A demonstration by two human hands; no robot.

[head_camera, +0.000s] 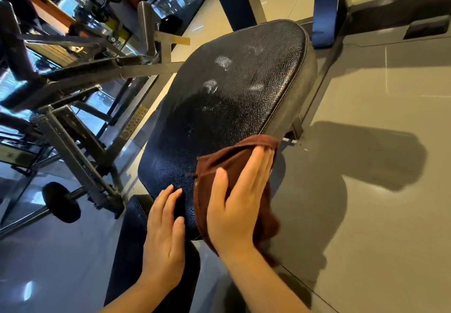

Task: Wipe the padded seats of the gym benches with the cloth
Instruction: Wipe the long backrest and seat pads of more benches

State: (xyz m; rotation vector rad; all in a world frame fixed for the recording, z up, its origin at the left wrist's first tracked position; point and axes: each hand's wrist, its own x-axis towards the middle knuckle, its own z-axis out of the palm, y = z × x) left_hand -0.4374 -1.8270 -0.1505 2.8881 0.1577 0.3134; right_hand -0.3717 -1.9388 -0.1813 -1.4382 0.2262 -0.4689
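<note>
A black padded bench seat fills the middle of the head view, its leather grain showing a few whitish smudges near the centre. A brown cloth lies over the seat's near right corner and hangs off the edge. My right hand presses flat on the cloth with straight fingers. My left hand rests flat beside it, fingertips touching the seat's near edge, over the gap to a second black pad below.
Grey steel frames of gym machines crowd the left side, with a black roller pad low on the left. The bench's dark upright stands at the far right. Glossy tiled floor spreads to the right.
</note>
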